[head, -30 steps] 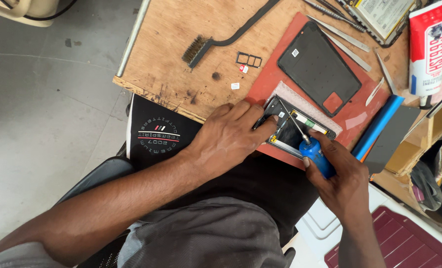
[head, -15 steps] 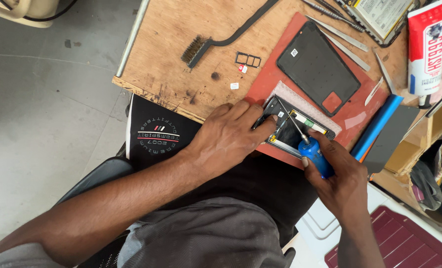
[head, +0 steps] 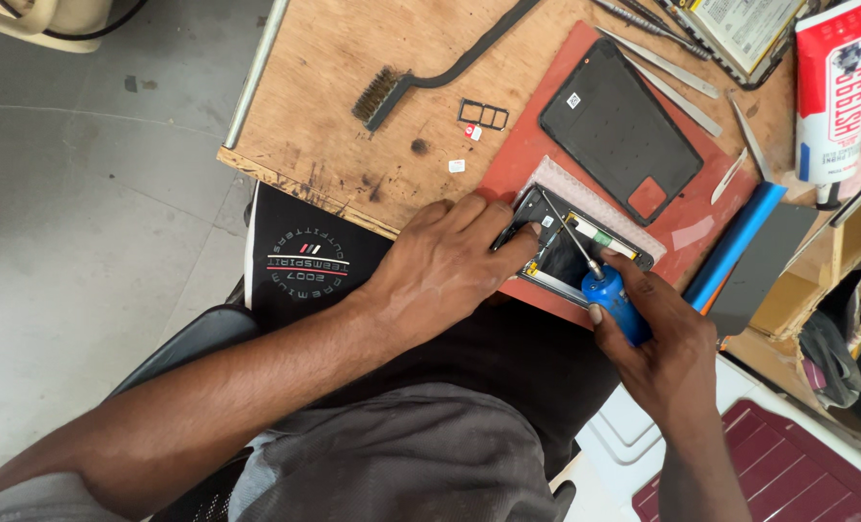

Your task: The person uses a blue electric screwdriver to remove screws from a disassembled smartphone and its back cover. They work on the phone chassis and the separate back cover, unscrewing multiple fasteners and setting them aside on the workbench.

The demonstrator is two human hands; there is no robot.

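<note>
One opened phone [head: 574,253] lay at the bench [head: 334,126] edge under the left hand [head: 447,266], which pressed it flat. Just right, the right hand [head: 664,340] gripped one blue screwdriver [head: 612,293], tip in the phone. Beyond both hands lay one back cover [head: 619,126], one brush [head: 430,72] and bare wood.

Repair workshop: scarred workbench [head: 334,116], tweezers [head: 658,63], wire brush [head: 377,95]

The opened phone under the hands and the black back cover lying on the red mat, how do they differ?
The opened black phone frame shows its inner parts, while the flat black back cover shows a plain closed face. The phone frame is pinned by the left hand and met by the blue-handled screwdriver in the right hand; the back cover lies untouched. Both rest on the red mat.
</note>
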